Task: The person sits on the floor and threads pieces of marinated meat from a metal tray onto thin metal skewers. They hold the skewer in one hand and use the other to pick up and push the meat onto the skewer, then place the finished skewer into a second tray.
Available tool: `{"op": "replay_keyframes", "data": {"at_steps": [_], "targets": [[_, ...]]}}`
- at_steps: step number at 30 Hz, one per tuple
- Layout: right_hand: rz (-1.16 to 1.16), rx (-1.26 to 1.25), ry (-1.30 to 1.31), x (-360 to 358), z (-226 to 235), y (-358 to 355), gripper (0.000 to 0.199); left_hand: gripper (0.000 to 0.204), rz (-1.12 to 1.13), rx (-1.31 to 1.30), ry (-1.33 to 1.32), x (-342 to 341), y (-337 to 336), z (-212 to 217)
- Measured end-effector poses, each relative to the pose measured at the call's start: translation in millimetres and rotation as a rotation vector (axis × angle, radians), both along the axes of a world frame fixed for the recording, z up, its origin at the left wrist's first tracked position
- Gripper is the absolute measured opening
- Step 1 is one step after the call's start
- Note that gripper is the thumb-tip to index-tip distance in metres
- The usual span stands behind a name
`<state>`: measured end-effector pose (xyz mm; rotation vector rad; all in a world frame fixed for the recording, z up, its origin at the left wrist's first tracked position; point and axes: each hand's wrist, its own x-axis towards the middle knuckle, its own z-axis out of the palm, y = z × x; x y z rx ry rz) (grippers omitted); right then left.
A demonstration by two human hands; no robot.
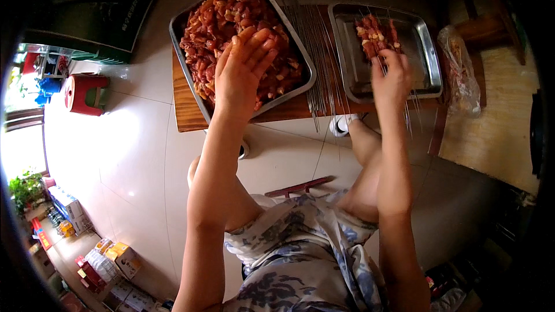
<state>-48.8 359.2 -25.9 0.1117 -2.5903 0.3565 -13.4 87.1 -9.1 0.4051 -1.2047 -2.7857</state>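
Note:
On the left of the wooden table, a deep metal tray (312,75) is heaped with cut raw meat pieces (225,14). My left hand (243,72) is over the near part of that heap, its fingers stretched out and a little apart. To the right, a shallower metal tray (425,52) carries several meat skewers (373,34) side by side. My right hand (393,81) is closed at the near end of these, gripping a skewer; thin metal ends stick out below it past the tray's rim. Bare metal skewers (315,58) lie in a bundle between the two trays.
The wooden table (188,98) has its near edge just above my knees. A clear plastic bag (462,72) with something inside lies right of the shallower tray, beside a pale wooden board (491,138). A red stool (87,93) stands on the tiled floor at left, with boxes (121,260) lower down.

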Motion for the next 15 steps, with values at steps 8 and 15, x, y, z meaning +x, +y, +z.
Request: {"op": "replay_keyframes", "data": {"at_steps": [8,15], "targets": [[0.121,0.012,-0.707,28.5,-43.9,-75.0,0.021,0.037,0.070,-0.047,0.071,-0.6,-26.7,-0.5],[0.143,-0.034,-0.728,22.5,-47.8,-76.9,0.024,0.035,0.096,-0.069,0.067,2.6,-30.0,4.3]]}}
